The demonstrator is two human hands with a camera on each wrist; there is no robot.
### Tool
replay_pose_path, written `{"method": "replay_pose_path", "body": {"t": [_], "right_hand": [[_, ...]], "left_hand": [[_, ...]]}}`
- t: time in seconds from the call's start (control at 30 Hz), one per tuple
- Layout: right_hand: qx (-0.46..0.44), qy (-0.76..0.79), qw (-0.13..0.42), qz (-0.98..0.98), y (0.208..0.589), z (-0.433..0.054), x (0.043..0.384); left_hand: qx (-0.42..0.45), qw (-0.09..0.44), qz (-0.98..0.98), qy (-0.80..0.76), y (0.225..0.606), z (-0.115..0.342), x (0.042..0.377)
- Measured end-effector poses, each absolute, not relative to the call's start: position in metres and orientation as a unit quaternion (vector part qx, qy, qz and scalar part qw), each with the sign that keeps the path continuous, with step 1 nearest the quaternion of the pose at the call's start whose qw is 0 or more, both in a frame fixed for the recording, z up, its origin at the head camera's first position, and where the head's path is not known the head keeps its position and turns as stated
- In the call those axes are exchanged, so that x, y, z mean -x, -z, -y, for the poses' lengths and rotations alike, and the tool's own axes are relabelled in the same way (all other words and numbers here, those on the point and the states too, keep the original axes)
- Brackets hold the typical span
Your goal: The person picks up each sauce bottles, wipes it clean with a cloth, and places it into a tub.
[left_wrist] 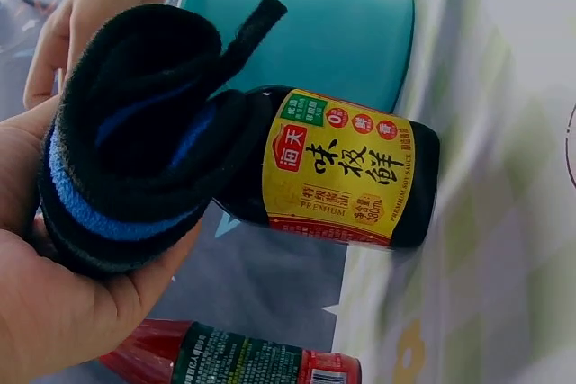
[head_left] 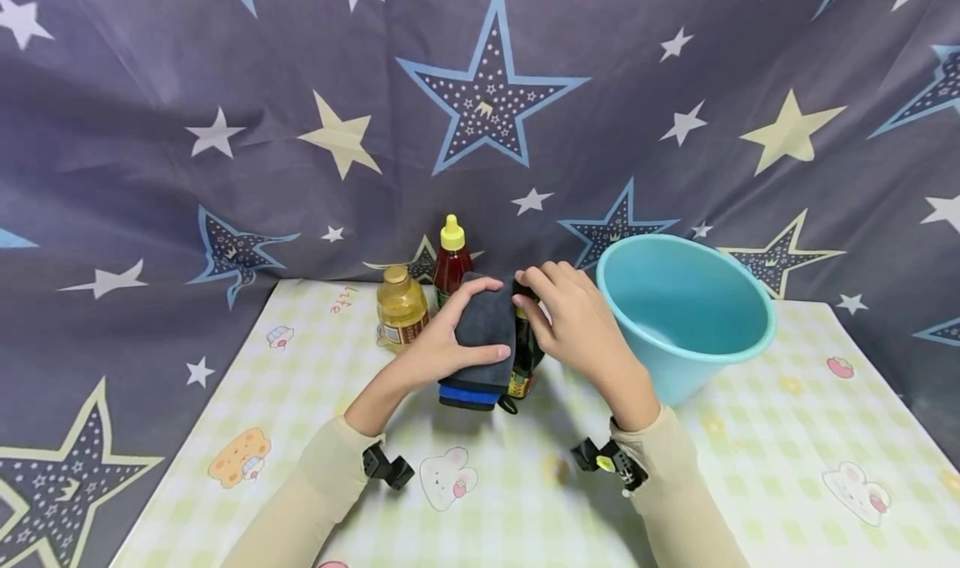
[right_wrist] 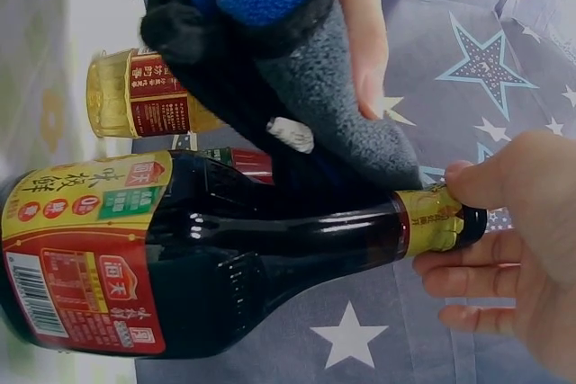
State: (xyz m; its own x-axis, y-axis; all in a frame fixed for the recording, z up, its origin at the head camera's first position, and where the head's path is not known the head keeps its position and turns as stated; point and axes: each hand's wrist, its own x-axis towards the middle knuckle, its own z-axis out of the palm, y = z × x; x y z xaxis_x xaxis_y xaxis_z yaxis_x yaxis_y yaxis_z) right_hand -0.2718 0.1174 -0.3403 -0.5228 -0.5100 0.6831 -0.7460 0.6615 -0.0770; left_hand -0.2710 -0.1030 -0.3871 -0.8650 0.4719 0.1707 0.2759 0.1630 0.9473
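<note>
My left hand point(head_left: 437, 353) grips a folded dark grey and blue cloth point(head_left: 486, 334), its thumb in front and fingers round the far side. In the left wrist view the cloth point(left_wrist: 135, 141) shows rolled layers and a black hanging loop. My right hand point(head_left: 581, 322) pinches the black cap and gold neck band of a soy sauce bottle point(right_wrist: 216, 258) between thumb and fingers. That bottle stands on the table, and the cloth lies against its neck side. Behind the left hand are a honey-coloured jar point(head_left: 402, 309) and a red sauce bottle point(head_left: 452, 263) with a yellow cap.
A turquoise bucket point(head_left: 686, 347) stands on the table just right of my right hand. The table wears a green-checked cloth point(head_left: 420, 535) with cartoon prints. A dark star-patterned curtain point(head_left: 300, 59) hangs directly behind the bottles.
</note>
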Motion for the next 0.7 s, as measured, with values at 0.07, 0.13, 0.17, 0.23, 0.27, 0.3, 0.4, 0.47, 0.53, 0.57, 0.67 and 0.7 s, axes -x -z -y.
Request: {"method": "replay_pose_path", "body": {"t": [0.07, 0.13, 0.17, 0.23, 0.27, 0.3, 0.4, 0.47, 0.53, 0.57, 0.67, 0.7], "right_hand": [[-0.367, -0.183, 0.319, 0.854, 0.3408, -0.1168, 0.2709], [-0.366, -0.183, 0.319, 0.855, 0.3415, -0.1164, 0.2696], [-0.366, -0.183, 0.319, 0.855, 0.3422, -0.1163, 0.2691], [-0.364, -0.182, 0.320, 0.855, 0.3433, -0.1162, 0.2680], [-0.364, -0.181, 0.321, 0.856, 0.3437, -0.1161, 0.2676], [-0.363, -0.180, 0.321, 0.856, 0.3439, -0.1160, 0.2672], [-0.363, -0.178, 0.322, 0.856, 0.3439, -0.1157, 0.2668], [-0.363, -0.177, 0.324, 0.856, 0.3434, -0.1156, 0.2669], [-0.363, -0.177, 0.325, 0.855, 0.3426, -0.1155, 0.2674], [-0.363, -0.177, 0.326, 0.855, 0.3422, -0.1154, 0.2678], [-0.364, -0.178, 0.329, 0.853, 0.3409, -0.1153, 0.2689], [-0.365, -0.178, 0.330, 0.852, 0.3407, -0.1151, 0.2693]], "left_hand": [[-0.250, 0.073, -0.767, -0.587, 0.3892, 0.1031, 0.2703], [-0.252, 0.069, -0.775, -0.575, 0.3913, 0.1032, 0.2697], [-0.253, 0.069, -0.779, -0.569, 0.3921, 0.1032, 0.2693], [-0.256, 0.068, -0.787, -0.558, 0.3938, 0.1036, 0.2686], [-0.256, 0.068, -0.791, -0.552, 0.3944, 0.1037, 0.2682], [-0.253, 0.068, -0.795, -0.547, 0.3947, 0.1041, 0.2678], [-0.247, 0.068, -0.808, -0.531, 0.3954, 0.1052, 0.2673], [-0.242, 0.072, -0.813, -0.524, 0.3956, 0.1055, 0.2679], [-0.241, 0.075, -0.816, -0.520, 0.3953, 0.1056, 0.2687], [-0.240, 0.077, -0.817, -0.519, 0.3953, 0.1055, 0.2693], [-0.242, 0.074, -0.821, -0.512, 0.3950, 0.1059, 0.2712], [-0.243, 0.072, -0.823, -0.509, 0.3951, 0.1063, 0.2718]]}}
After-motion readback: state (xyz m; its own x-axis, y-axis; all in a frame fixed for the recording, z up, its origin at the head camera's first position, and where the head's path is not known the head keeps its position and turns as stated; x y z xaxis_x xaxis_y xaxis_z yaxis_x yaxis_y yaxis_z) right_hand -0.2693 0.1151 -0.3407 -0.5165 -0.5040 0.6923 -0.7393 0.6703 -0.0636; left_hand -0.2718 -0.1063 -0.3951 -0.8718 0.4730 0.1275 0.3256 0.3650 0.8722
